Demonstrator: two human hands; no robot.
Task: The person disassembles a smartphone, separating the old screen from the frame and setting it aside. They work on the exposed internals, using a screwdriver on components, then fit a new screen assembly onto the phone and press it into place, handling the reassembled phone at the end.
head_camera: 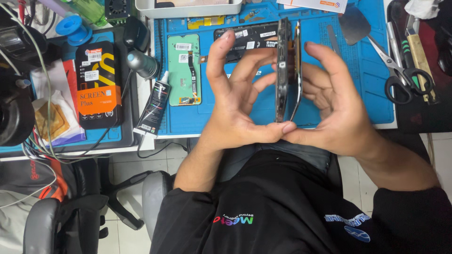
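Up near the centre of the frame, the left hand (235, 101) and right hand (336, 106) are pinching a phone (284, 70) edgewise, fingers clamped on it above the blue mat (367, 89).

Two bare hands, the left hand (235, 101) and the right hand (336, 110), forearms uncovered too; a black short-sleeved shirt (282, 211) with small multicoloured lettering on the chest and a blue-and-white emblem toward the right, grey trousers (278, 155) showing just beyond it
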